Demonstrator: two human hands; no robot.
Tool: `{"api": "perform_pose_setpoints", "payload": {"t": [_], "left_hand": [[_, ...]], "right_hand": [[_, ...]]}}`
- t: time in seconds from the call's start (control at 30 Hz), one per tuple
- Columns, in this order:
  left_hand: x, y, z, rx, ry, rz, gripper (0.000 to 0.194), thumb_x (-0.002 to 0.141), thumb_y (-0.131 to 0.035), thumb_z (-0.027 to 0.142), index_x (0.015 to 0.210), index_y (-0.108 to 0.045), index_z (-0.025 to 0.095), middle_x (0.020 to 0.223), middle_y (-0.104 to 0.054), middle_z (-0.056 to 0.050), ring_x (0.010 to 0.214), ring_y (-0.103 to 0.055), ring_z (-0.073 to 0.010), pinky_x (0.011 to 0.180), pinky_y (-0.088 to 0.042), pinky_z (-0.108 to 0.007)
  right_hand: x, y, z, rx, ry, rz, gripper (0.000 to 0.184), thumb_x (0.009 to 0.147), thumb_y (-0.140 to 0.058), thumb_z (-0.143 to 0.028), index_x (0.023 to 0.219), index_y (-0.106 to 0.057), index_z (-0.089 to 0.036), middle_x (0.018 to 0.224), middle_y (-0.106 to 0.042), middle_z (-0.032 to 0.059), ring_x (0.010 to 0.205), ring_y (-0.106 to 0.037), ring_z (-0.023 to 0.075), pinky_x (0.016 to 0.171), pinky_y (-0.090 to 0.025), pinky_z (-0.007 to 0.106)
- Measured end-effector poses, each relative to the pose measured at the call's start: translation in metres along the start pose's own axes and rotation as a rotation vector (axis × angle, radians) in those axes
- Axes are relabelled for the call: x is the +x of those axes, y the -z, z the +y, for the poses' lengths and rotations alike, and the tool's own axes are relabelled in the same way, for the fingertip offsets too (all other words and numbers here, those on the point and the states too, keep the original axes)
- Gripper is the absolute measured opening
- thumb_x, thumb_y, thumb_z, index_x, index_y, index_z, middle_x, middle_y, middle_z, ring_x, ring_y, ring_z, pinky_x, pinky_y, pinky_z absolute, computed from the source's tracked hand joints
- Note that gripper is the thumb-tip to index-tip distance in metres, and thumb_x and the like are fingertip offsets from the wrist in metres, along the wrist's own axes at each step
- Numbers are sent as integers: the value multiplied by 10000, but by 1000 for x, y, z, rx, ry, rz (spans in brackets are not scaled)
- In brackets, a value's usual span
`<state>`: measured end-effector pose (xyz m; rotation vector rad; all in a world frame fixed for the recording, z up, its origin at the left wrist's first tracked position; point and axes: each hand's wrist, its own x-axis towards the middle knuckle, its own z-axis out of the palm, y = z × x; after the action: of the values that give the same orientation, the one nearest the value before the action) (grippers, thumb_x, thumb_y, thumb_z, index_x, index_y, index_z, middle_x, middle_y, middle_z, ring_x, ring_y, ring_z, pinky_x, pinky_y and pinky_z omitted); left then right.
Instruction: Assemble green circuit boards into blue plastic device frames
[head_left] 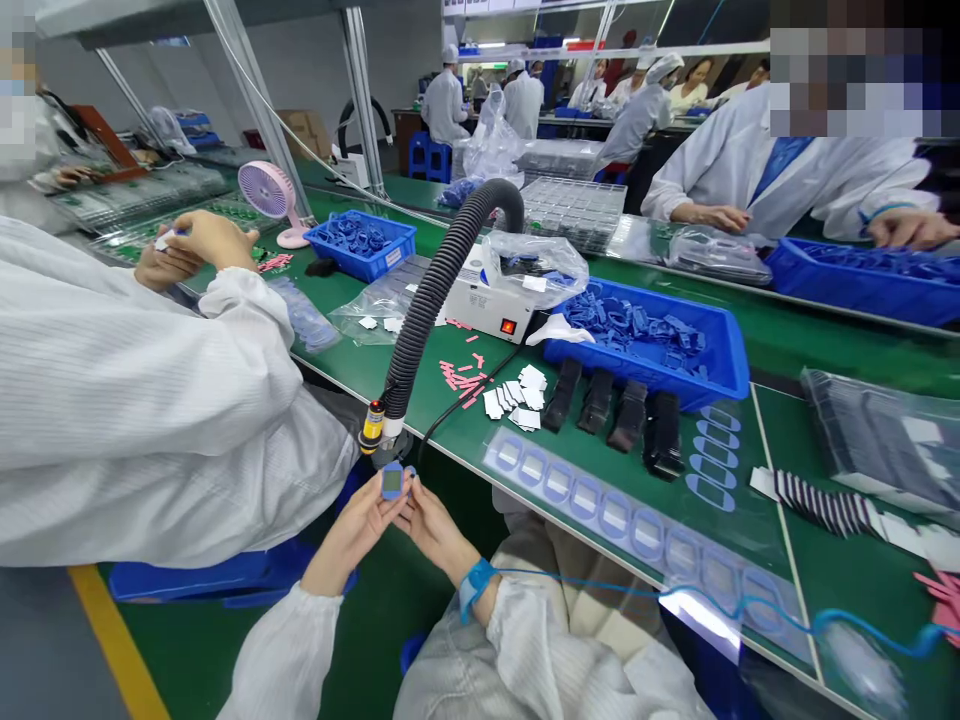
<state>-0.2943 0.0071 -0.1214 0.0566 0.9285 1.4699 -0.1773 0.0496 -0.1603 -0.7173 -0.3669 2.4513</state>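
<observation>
Green work surface [450,450] just beyond the left hand [352,535] and right hand [435,525], white pads [521,400] piled farther on. Both pinching a small blue silicone frame [392,481] at the fingertips, just off the surface edge.

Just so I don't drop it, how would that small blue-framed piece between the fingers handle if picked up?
The small blue-framed piece is probably light, since the left hand and right hand pinch it lightly between them. It looks flat, so it likely won't roll, and it seems stiff enough to keep its shape.
</observation>
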Motion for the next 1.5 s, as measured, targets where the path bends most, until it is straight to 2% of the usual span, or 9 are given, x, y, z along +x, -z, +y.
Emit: {"api": "perform_pose_setpoints", "payload": {"t": [0.1,0.23,0.37,0.63,0.87,1.03,1.13,1.3,1.5], "left_hand": [[-25,13,1,17,7,3,267,898,-498,25,965,-730,138,908,-801,-106,814,-761,-190,753,-606,-262],[-57,36,27,10,-30,38,321,868,-512,-12,889,-753,198,860,-811,-55,756,-767,-192,689,-621,-250],[-55,35,46,-21,-100,100,358,924,-438,47,880,-745,227,886,-811,-23,774,-766,-164,705,-612,-212],[-17,-27,-1,-40,-38,163,351,973,-354,75,1152,-647,148,888,-806,-86,823,-760,-152,863,-577,-266],[-81,-105,-40,-70,77,25,383,949,-390,37,920,-752,159,978,-794,-85,860,-756,-182,863,-586,-294],[-127,-170,-69,-240,151,-357,210,859,-636,150,1015,-749,234,1064,-771,-37,939,-735,-160,906,-552,-228],[-140,-198,-87,-266,213,-398,198,867,-635,197,1036,-739,195,1037,-782,-39,928,-735,-138,869,-552,-184],[-151,-224,-111,-235,298,-339,243,904,-581,270,1049,-728,142,948,-795,-60,827,-742,-140,832,-555,-202],[-154,-230,-113,-208,320,-314,261,925,-540,274,1043,-726,135,919,-786,-62,845,-730,-141,820,-551,-200]], "right_hand": [[5,-22,-12,3,9,-68,325,915,-561,-358,1173,-562,-160,1177,-603,78,992,-622,202,836,-530,413],[9,-53,-16,-2,-47,-179,327,918,-552,-384,1145,-581,-151,1163,-621,80,995,-630,202,852,-523,418],[-4,-49,-4,-24,-98,-164,320,922,-542,-397,1108,-601,-144,1117,-647,72,955,-643,190,853,-516,414],[-107,-19,-21,57,-68,-34,439,698,-790,-423,1017,-664,-150,1145,-696,127,995,-682,206,857,-465,325],[-199,-22,-80,197,112,-22,392,689,-766,-510,959,-713,-231,930,-747,34,848,-706,155,747,-520,268],[-242,-28,-112,246,234,-104,296,720,-737,-522,883,-734,-275,759,-729,-5,691,-692,97,645,-525,209],[-262,-27,-122,195,287,-58,296,730,-717,-543,874,-738,-284,791,-759,24,683,-710,125,620,-538,227],[-288,-15,-132,188,359,-5,265,743,-717,-520,878,-734,-292,789,-766,20,657,-710,115,591,-544,208],[-292,-15,-131,204,382,30,254,725,-731,-524,852,-730,-304,767,-764,13,675,-717,120,605,-563,207]]}}
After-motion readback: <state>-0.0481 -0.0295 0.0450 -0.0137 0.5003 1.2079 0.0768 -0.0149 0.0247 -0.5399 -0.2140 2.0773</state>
